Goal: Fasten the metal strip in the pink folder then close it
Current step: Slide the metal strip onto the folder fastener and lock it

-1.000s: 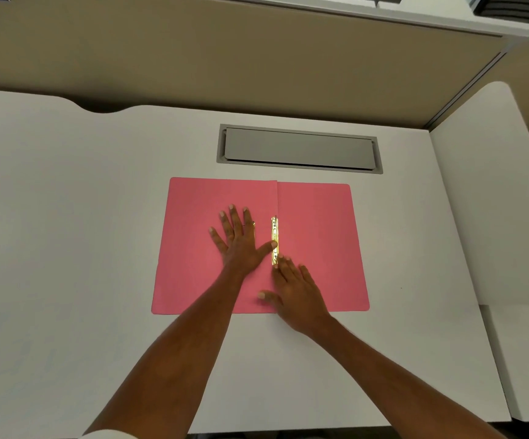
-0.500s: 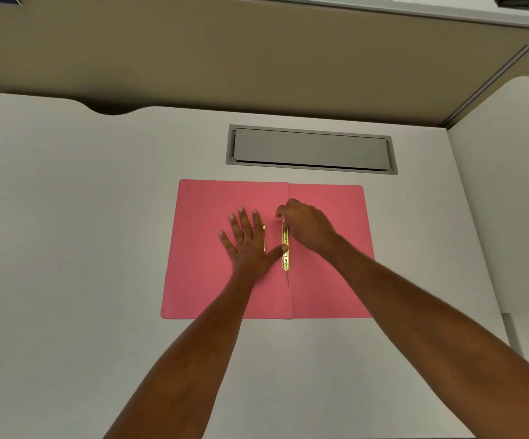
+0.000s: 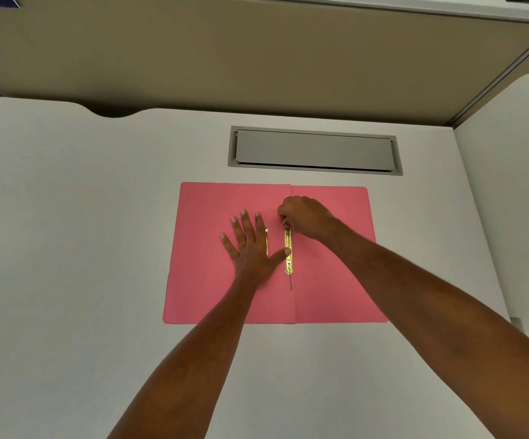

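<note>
The pink folder (image 3: 329,280) lies open and flat on the white desk. A gold metal strip (image 3: 288,252) runs along its centre fold, with a thin prong sticking out at its near end. My left hand (image 3: 250,245) lies flat with fingers spread on the left leaf, its thumb tip touching the strip's middle. A second short gold piece (image 3: 266,240) shows beside the index finger. My right hand (image 3: 304,217) is curled over the strip's far end, fingertips pinching something thin there.
A grey cable-tray flap (image 3: 314,150) is set into the desk (image 3: 66,248) just beyond the folder. A beige partition wall (image 3: 257,52) stands behind the desk. A second white desk surface (image 3: 516,185) adjoins on the right.
My right hand has moved from the folder's near edge up to the far end of the strip and curled onto it. The left hand stays flat on the left leaf.
</note>
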Demonstrator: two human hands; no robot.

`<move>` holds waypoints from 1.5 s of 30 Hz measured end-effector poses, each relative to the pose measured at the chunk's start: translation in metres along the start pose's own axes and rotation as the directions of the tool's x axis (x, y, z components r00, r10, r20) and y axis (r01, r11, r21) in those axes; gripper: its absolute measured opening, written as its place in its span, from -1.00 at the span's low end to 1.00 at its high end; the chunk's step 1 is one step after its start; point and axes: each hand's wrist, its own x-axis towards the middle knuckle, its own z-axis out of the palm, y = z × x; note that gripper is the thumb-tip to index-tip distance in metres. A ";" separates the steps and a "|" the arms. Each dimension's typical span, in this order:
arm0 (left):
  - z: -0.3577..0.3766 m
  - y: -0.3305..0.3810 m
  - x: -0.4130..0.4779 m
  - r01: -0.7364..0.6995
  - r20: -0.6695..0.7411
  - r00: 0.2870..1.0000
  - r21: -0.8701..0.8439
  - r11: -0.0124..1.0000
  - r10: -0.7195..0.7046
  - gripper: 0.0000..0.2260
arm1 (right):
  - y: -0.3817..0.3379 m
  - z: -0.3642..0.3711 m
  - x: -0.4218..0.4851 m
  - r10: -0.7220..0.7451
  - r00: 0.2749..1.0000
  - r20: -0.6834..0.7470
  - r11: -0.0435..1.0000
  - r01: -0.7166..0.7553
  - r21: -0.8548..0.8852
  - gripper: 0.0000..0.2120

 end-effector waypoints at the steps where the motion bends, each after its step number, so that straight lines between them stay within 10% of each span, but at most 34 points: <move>1: 0.000 0.000 0.000 0.000 0.000 1.000 0.000 1.000 0.000 0.05 | 0.001 -0.001 0.001 -0.009 1.000 0.015 1.000 0.009 -0.018 -0.90; 22: -0.001 0.001 -0.002 0.000 -0.009 1.000 0.003 1.000 0.000 0.04 | -0.004 0.002 0.001 0.114 0.994 0.000 0.993 -0.114 -0.007 -0.77; 41: 0.001 0.000 0.000 -0.002 -0.018 1.000 0.008 1.000 0.002 0.05 | 0.023 0.023 -0.008 0.475 0.880 0.021 0.609 -0.346 0.714 -0.96; 45: 0.003 -0.001 0.000 0.000 -0.016 1.000 -0.003 1.000 0.000 0.06 | 0.012 0.029 -0.008 0.517 0.855 -0.039 0.604 -0.332 0.725 -0.75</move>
